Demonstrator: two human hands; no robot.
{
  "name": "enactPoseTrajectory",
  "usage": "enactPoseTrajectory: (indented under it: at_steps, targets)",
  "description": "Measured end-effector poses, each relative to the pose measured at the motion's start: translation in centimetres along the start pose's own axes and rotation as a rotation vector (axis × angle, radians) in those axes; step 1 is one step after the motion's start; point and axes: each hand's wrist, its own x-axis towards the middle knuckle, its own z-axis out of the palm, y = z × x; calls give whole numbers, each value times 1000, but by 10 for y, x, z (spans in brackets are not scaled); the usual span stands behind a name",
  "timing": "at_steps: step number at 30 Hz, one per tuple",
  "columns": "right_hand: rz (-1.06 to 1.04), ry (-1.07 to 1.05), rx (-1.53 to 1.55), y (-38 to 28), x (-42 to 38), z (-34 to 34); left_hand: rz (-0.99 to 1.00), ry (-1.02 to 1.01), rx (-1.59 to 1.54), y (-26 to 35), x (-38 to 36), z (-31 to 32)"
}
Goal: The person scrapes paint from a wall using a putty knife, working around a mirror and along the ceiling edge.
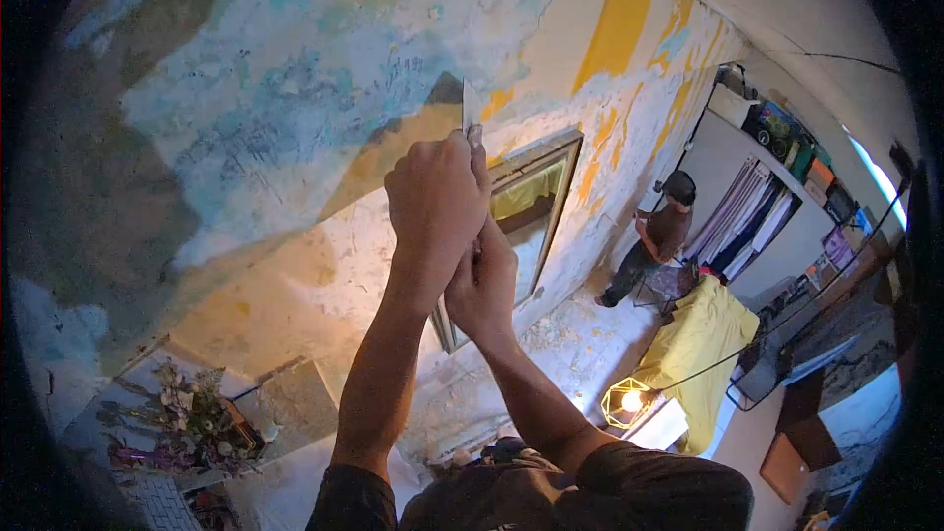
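Both my hands are raised in front of me, one above the other on a scraper [471, 106] with a thin metal blade. My left hand [430, 182] is the upper one, closed in a fist just below the blade. Beneath it my right hand [482, 280] is wrapped round the lower part of the handle, which the fingers mostly hide. The blade points up, seen nearly edge-on against the wall [305, 88], where old paint shows in pale blue, white and yellow patches. A dark shadow falls beside the blade tip.
Just past my hands a framed mirror [536, 226] leans at the wall. Another person [669, 226] in a dark cap stands farther along it. A lit caged lamp [632, 400] hangs near a yellow cloth [703, 344]. Dried flowers [202, 403] lie lower left; paint flakes litter the floor.
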Motion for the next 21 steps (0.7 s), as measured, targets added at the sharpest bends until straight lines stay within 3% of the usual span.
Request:
enactPoseTrajectory:
  at_steps: [5,7,10,16,21]
  targets:
    - [27,-10,-44,6,-2,0,-62,-62,-70,6,-2,-5]
    - [42,5,12,7,-2,-2,-45,-41,-33,6,-6,-5]
    - [48,-30,-163,15,2,-9,10,43,-28,3,1,10]
    - [-148,67,-141,6,11,-8,-86,20,-89,8,-1,1]
    - [35,8,-154,7,16,-16,-40,13,-117,18,10,11]
